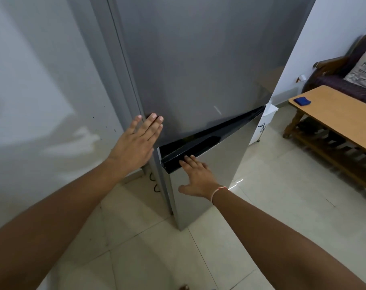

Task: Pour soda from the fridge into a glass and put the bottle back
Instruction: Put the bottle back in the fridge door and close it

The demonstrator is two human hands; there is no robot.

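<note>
A tall grey two-door fridge [198,70] fills the middle of the head view, both doors closed. My left hand [136,143] lies flat with fingers apart against the lower left corner of the upper door. My right hand [195,178] rests on the top of the lower door [209,185], its fingertips reaching into the black handle strip [209,137] between the two doors. It holds nothing. No soda bottle and no glass are in view.
A white wall [41,91] stands close on the left of the fridge. To the right is a wooden table [334,116] with a blue cloth [302,100] on it, and a dark sofa with a cushion [364,70] behind. Pale floor tiles [282,195] lie between.
</note>
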